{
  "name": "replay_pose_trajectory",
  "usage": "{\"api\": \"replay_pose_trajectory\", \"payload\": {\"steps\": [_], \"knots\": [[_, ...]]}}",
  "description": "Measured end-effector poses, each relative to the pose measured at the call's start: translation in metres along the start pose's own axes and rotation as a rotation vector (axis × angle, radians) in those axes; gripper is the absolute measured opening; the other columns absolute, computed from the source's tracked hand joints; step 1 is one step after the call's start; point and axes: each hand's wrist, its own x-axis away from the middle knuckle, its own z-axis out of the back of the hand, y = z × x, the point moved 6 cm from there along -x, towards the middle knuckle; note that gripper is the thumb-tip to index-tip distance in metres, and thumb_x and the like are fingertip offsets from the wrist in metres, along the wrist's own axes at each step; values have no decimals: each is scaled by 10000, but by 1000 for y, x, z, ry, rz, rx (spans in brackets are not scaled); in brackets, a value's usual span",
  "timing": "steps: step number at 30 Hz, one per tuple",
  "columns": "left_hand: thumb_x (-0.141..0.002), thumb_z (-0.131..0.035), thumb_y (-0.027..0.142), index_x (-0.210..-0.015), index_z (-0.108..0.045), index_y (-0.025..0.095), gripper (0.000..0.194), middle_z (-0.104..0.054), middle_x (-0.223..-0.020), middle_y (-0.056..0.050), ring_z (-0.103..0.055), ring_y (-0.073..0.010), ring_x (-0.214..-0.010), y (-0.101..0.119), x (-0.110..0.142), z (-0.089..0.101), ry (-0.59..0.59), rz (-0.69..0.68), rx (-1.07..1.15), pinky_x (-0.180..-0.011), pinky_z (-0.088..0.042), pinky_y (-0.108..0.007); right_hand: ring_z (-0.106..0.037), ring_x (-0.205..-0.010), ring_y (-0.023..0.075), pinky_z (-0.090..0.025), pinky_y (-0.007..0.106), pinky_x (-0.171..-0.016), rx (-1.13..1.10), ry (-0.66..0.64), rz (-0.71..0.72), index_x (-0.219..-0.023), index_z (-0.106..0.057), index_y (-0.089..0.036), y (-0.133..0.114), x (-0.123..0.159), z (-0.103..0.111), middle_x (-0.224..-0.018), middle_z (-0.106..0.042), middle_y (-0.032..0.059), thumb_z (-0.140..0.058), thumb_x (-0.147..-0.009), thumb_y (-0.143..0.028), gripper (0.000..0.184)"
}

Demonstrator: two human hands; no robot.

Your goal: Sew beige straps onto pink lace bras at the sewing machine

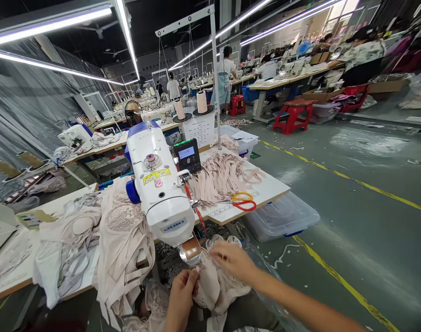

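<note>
My left hand (182, 293) is closed, thumb and finger pinching the edge of a pale pink bra (208, 286) just below the sewing head. Over the lace side of the same bra is my right hand (233, 260); motion blurs its fingers, so I cannot see whether they grip the cloth. The white sewing machine (155, 184) stands directly in front of me. Its lower end, with a brown and clear guard (190, 251), is close above my left fingertips. The needle is hidden. The bra hangs over my lap.
Piled beige bras (122, 230) drape off the table's left side. Cut fabric straps (217, 177) lie to the right of the machine, beside orange- and red-handled scissors (244, 201). A lidded plastic bin (282, 216) stands under the right corner. Thread cones (201, 100) rise behind.
</note>
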Motion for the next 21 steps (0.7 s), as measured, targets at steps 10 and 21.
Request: {"api": "replay_pose_trajectory", "payload": {"steps": [10, 21], "knots": [[-624, -750, 731, -667, -618, 175, 573, -572, -583, -7, -467, -118, -502, 21, 10, 12, 17, -28, 61, -539, -347, -273, -680, -994, 252, -504, 335, -862, 436, -13, -178, -1170, -659, -91, 135, -71, 131, -1154, -682, 233, -532, -869, -66, 328], [-684, -764, 537, -734, -610, 139, 429, -567, -673, 4, -483, -83, -587, -1, 9, 20, -3, 129, 252, -522, -362, -196, -670, -822, 239, -527, 358, -718, 232, -211, -246, -1278, -564, -179, 67, 44, 83, -1097, -702, 135, -583, -895, -360, 424]]}}
